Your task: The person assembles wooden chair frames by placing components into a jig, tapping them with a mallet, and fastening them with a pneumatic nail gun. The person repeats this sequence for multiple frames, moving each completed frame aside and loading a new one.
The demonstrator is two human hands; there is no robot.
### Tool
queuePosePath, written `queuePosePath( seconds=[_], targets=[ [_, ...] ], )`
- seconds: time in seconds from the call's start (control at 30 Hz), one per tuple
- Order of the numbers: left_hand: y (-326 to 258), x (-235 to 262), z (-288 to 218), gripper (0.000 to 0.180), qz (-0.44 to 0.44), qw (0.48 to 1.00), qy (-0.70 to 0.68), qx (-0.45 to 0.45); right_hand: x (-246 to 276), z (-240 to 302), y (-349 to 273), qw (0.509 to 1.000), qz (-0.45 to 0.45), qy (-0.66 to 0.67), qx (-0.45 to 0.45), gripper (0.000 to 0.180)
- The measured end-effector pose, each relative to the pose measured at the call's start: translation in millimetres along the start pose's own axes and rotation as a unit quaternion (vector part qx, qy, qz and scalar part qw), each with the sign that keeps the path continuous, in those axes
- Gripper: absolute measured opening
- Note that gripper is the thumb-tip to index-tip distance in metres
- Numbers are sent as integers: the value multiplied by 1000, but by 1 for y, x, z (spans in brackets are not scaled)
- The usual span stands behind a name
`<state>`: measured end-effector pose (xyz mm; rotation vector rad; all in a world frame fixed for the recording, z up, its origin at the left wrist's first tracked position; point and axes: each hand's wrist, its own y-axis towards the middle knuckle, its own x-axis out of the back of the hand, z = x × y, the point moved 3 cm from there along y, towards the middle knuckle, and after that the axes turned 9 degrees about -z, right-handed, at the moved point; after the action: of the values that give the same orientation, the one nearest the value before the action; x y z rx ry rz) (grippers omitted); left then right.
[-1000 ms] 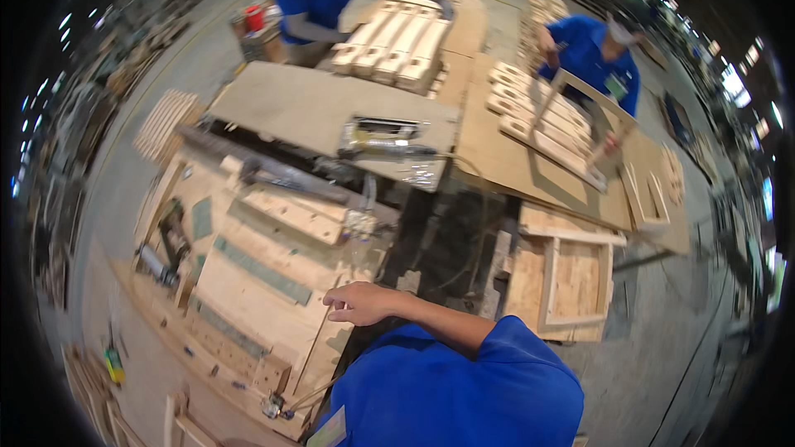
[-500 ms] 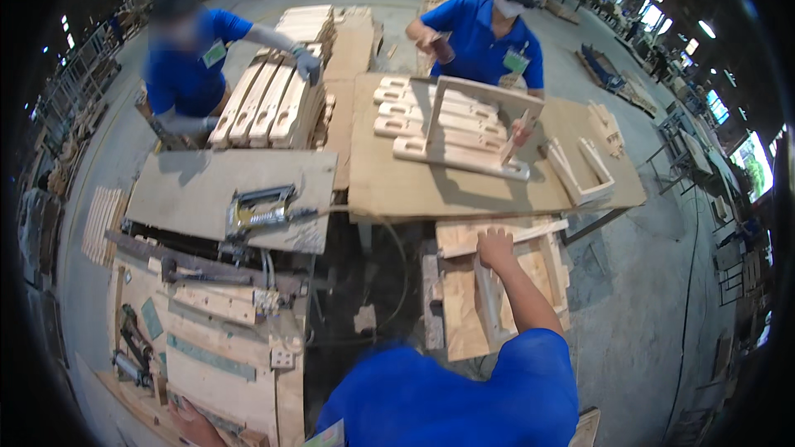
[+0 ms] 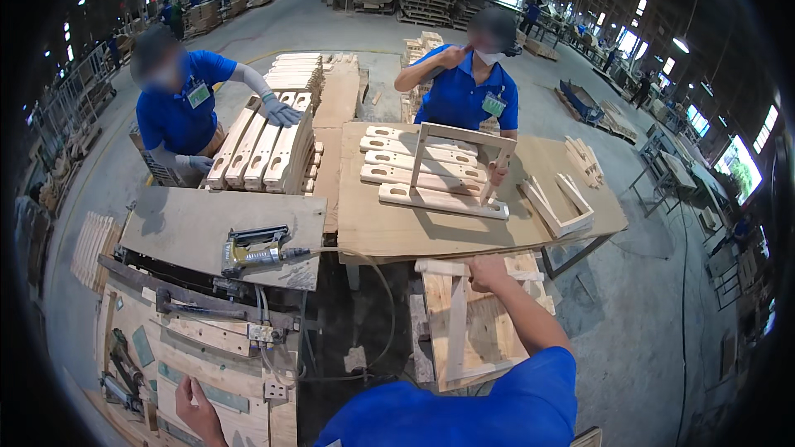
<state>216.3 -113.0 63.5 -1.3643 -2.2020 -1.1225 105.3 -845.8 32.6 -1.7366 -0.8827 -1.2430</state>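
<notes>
My right hand [image 3: 489, 271] grips the top rail of a pale wooden frame [image 3: 457, 327] that lies on a stack of frames right of me. My left hand [image 3: 197, 404] rests flat, fingers apart, on the wooden jig board [image 3: 224, 364] at the lower left. A nail gun [image 3: 252, 250] with a hose lies on the grey board [image 3: 199, 228] between the two hands.
Ahead, a plywood table [image 3: 389, 223] carries slotted wooden slats [image 3: 422, 165] and small frames [image 3: 556, 207]. A person in blue holds an upright frame [image 3: 460, 161] there. Another person at the left handles stacked slats [image 3: 265, 153]. Pallets stand far back; concrete floor lies to the right.
My view swung from the left jig toward the right stack. My right hand left the jig board and took hold of the frame's top rail; my left hand came onto the jig board.
</notes>
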Motion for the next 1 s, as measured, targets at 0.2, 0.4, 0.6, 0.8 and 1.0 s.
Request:
queuePosePath(
  seconds=[0.2,0.4,0.6,0.8,1.0],
  targets=[
    [-11,38,-16,23,-52,997,-54,14,166,64,-63,934,-325,142,46,23],
    [-20,63,-97,33,-45,977,-184,-104,323,170,-121,799,-561,125,176,25],
    [-57,130,-117,43,-196,916,-184,-297,380,312,-116,651,-630,309,291,53],
    [-61,104,-120,52,-102,950,-88,-282,392,481,-120,713,-508,335,348,58],
    [-74,43,-23,40,-5,987,92,-132,330,650,-72,812,-281,292,420,62]
  ],
)
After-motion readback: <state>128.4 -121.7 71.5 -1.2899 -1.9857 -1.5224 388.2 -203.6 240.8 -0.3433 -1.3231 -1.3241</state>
